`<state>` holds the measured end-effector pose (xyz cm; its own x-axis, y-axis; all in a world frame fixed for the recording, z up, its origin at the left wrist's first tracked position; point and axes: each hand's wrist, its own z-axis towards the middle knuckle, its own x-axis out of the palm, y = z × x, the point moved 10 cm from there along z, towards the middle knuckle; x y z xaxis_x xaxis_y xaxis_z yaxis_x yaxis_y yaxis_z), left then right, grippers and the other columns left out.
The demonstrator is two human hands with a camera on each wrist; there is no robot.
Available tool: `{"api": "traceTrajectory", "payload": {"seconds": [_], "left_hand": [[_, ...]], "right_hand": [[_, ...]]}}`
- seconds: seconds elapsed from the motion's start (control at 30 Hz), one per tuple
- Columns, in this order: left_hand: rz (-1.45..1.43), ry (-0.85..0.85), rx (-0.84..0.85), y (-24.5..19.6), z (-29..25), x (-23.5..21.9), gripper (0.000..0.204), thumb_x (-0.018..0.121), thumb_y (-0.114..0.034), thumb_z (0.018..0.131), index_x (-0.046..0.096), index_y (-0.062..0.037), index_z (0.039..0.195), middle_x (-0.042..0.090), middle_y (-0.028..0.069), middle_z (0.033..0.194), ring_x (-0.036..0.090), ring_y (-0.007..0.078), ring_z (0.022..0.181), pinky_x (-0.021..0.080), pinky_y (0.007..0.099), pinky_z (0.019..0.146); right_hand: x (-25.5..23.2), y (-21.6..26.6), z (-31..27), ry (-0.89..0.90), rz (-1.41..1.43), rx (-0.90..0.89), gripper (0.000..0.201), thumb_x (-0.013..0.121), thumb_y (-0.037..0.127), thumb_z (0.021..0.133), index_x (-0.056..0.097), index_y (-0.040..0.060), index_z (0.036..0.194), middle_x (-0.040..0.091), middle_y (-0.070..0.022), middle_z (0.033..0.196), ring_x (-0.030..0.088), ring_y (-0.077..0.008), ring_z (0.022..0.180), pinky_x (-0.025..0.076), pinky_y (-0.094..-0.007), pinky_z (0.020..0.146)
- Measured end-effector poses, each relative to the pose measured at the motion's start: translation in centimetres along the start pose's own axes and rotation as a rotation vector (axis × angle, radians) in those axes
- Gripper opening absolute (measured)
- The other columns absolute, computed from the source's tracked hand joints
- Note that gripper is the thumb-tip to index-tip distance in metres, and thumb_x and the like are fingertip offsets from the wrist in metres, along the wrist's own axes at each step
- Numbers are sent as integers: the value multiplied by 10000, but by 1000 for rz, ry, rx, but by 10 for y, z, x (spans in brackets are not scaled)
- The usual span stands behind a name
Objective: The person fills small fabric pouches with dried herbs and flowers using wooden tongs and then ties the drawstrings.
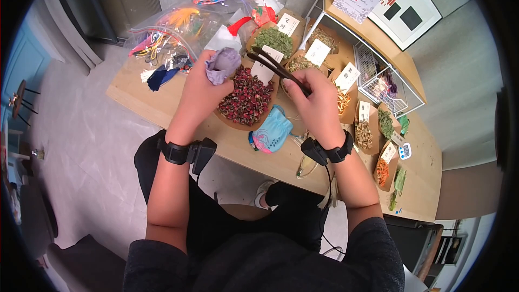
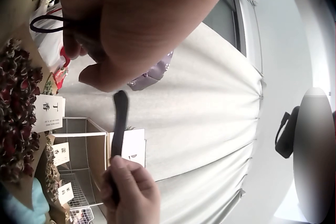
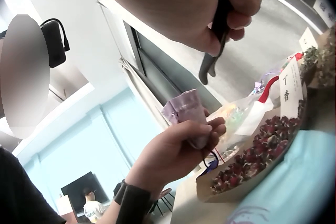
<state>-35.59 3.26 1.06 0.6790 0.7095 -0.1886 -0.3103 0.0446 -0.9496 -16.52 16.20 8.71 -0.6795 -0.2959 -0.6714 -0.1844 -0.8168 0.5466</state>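
- Our left hand [image 1: 200, 89] grips the pouch [image 1: 222, 67], likely light, soft; hold below its mouth.
- Our right hand [image 1: 314, 100] grips tongs [image 1: 277, 68], inside the near edge of the surface [image 1: 421, 178].

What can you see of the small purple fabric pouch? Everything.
The small purple fabric pouch looks thin and slightly shiny, with creases, small pale specks and a crinkled rim. Its mouth gapes open toward the head camera; its contents, if any, can't be made out. The person's left hand grips its lower part, holding it mouth-up above the pale wooden table. A dark cord loop shows past the hand, possibly its drawstring.
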Motion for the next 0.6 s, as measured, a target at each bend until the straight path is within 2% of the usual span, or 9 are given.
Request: {"api": "traceTrajectory", "payload": {"seconds": [0.07, 0.17, 0.6], "left_hand": [[-99, -21, -63, 12, 2, -5, 652, 767, -31, 818, 495, -15, 1411, 649, 38, 1112, 620, 130, 1025, 519, 300, 914], [-202, -55, -44, 18, 4, -8, 589, 770, -50, 808, 510, -22, 1335, 651, 64, 1094, 608, 127, 965, 516, 295, 860], [-155, -3, -32, 15, 4, -7, 556, 761, -43, 815, 524, -25, 1317, 652, 55, 1096, 610, 133, 979, 510, 298, 883]], "right_hand": [[14, -13, 0, 84, -36, -19, 168, 761, 96, 875, 652, -17, 935, 656, -186, 849, 647, -371, 758, 521, -433, 690], [32, -24, -5, 149, -69, -55, 168, 751, 88, 863, 636, -19, 923, 654, -210, 867, 640, -420, 799, 516, -471, 718], [42, -15, -11, 105, -213, -191, 143, 734, 95, 863, 635, 13, 927, 633, -165, 869, 651, -390, 816, 530, -481, 713]]}}
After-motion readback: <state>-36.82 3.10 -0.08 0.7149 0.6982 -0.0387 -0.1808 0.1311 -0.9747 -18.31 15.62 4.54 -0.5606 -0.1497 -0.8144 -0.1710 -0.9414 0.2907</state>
